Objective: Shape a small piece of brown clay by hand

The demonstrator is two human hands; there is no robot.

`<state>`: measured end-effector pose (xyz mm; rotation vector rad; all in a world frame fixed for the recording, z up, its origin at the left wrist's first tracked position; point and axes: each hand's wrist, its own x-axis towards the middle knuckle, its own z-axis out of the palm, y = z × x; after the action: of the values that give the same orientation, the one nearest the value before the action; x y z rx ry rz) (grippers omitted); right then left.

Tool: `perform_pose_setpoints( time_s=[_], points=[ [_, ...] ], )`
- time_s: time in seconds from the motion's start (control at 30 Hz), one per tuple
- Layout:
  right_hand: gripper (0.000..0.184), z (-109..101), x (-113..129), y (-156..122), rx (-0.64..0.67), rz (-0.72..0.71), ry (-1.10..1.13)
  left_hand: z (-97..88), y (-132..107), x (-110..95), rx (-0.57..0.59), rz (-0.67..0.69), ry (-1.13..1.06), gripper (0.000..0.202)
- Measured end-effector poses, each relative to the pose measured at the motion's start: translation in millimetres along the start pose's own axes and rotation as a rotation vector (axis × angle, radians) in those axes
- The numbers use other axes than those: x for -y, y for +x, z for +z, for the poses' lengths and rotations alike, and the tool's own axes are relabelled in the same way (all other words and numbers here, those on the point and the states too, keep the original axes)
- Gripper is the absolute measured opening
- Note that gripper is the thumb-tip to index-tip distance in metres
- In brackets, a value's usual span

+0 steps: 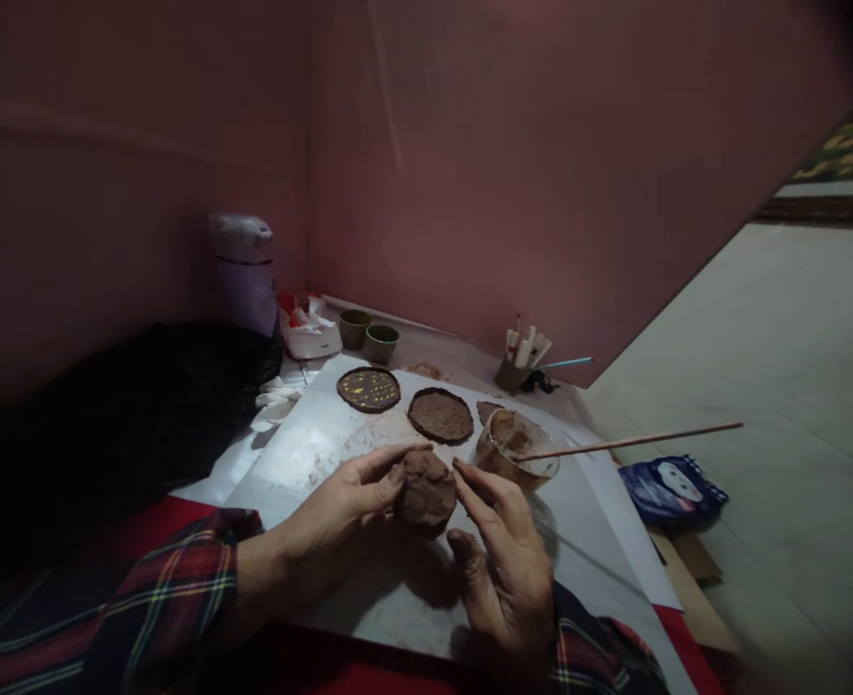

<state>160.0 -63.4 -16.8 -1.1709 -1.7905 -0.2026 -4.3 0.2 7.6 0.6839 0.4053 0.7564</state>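
A rounded, rough lump of brown clay [426, 494] is held above the white sheet in front of me. My left hand [346, 507] grips it from the left, thumb on the near side and fingers along the top. At its right edge, the fingertips of my right hand [503, 550] touch or nearly touch the clay. That hand's thumb stands apart, with clay smeared on its tip. Beyond the lump lie a round brown clay disc with a raised rim [441, 417] and a similar disc dotted with yellow [369, 389].
A clear cup [495, 454] with brown residue holds a long thin stick [636, 439] reaching right. Behind stand two small dark cups, a holder of pens [524, 352], a tissue pack [311, 330] and a lilac bottle [244, 280]. Black fabric lies left; pink walls enclose the back.
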Motion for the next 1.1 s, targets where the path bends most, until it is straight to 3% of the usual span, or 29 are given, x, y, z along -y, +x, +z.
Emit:
perform_pose_setpoints(
  time_s=[0.17, 0.37, 0.6, 0.73, 0.87, 1.1],
  points=[
    [0.038, -3, 1, 2, 0.043, -0.045, 0.022, -1.0, 1, 3, 0.031, 0.051, 0.116, 0.020],
    [0.041, -6, 6, 4, 0.115, -0.053, 0.049, -1.2, 1, 2, 0.006, 0.076, 0.409, 0.022],
    [0.047, -11, 9, 6, 0.167, -0.061, 0.072, 2.4, -3, -1, 0.042, 0.072, 0.416, 0.020],
    [0.046, -9, 9, 6, 0.140, -0.177, -0.047, 0.2, -3, 0, 0.095, 0.068, 0.398, 0.017],
    [0.042, -7, 11, 8, 0.127, -0.343, -0.247, -4.2, -2, 3, 0.051, 0.072, 0.394, 0.018],
    [0.038, -8, 13, 12, 0.121, -0.412, -0.475, -2.5, -3, 1, 0.060, -0.023, 0.278, 0.020]
  ],
)
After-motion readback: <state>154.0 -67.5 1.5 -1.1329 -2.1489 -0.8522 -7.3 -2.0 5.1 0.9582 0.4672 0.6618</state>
